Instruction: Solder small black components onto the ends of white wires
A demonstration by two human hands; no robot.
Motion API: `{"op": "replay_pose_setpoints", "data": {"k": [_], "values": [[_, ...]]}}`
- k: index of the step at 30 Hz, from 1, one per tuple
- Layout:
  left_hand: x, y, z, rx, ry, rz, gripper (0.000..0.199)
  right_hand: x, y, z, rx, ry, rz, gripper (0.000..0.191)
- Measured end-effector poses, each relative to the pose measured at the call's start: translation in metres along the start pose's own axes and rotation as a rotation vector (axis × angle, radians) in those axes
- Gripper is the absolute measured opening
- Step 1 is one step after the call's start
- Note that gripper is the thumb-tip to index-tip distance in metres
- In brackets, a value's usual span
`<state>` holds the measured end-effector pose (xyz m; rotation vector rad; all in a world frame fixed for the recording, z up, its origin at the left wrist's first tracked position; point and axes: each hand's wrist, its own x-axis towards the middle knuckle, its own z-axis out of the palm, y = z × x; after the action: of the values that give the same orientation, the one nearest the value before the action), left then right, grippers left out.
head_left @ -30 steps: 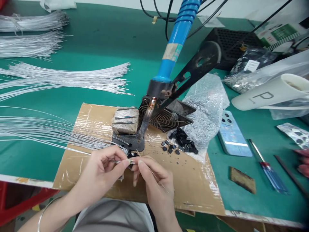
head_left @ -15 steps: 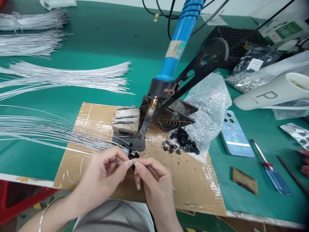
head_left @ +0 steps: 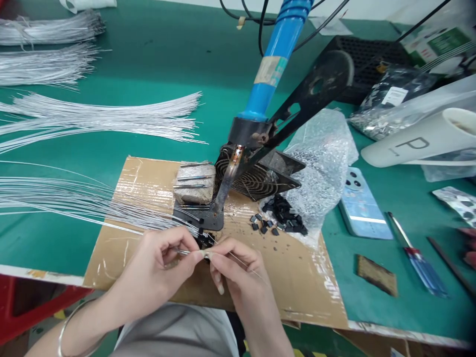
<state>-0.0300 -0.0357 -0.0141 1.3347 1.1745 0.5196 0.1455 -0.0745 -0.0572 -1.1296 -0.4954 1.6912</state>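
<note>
My left hand [head_left: 163,263] is closed in a pinch on a thin silvery wire [head_left: 183,252], whose end is hidden by my fingers. Thumb and forefinger of my right hand [head_left: 241,277] pinch at the same spot, nearly touching the left fingertips, and a fine wire [head_left: 238,259] runs back across that hand. The tiny part between the fingertips is too small to make out. Just beyond them lie small black pieces [head_left: 205,240] at the ends of a fan of white wires [head_left: 137,210]. A blue-handled soldering iron [head_left: 277,64] slants down behind, held in a black bracket.
Under the hands lies cardboard [head_left: 297,287]. A block with metal rods [head_left: 194,193], a fan [head_left: 256,183] and loose black chips [head_left: 284,215] sit beyond. Rightward are bubble wrap [head_left: 316,158], a phone [head_left: 364,203], a screwdriver [head_left: 420,263] and a cup [head_left: 416,141]. More wire bundles [head_left: 111,116] lie left.
Both hands stay pinched together and have shifted very slightly toward me. My right fingers have turned a little, and the fine wire across that hand lies differently. The view has tilted slightly.
</note>
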Motion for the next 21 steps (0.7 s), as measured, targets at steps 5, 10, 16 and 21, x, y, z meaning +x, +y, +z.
{"op": "replay_pose_setpoints", "data": {"k": [5, 10, 16, 21], "values": [[0.002, 0.0, 0.0, -0.016, 0.005, -0.009, 0.027, 0.0, -0.002, -0.001, 0.017, -0.025, 0.025, 0.023], [0.001, -0.004, 0.004, -0.029, 0.067, 0.008, 0.026, -0.001, 0.002, 0.004, 0.077, -0.017, -0.009, 0.022], [-0.002, -0.01, 0.011, 0.015, 0.163, 0.07, 0.023, -0.001, 0.005, 0.01, 0.127, 0.044, -0.016, 0.023], [-0.003, -0.01, 0.018, 0.069, 0.246, 0.129, 0.025, -0.001, 0.008, 0.015, 0.139, 0.087, -0.046, 0.022]]}}
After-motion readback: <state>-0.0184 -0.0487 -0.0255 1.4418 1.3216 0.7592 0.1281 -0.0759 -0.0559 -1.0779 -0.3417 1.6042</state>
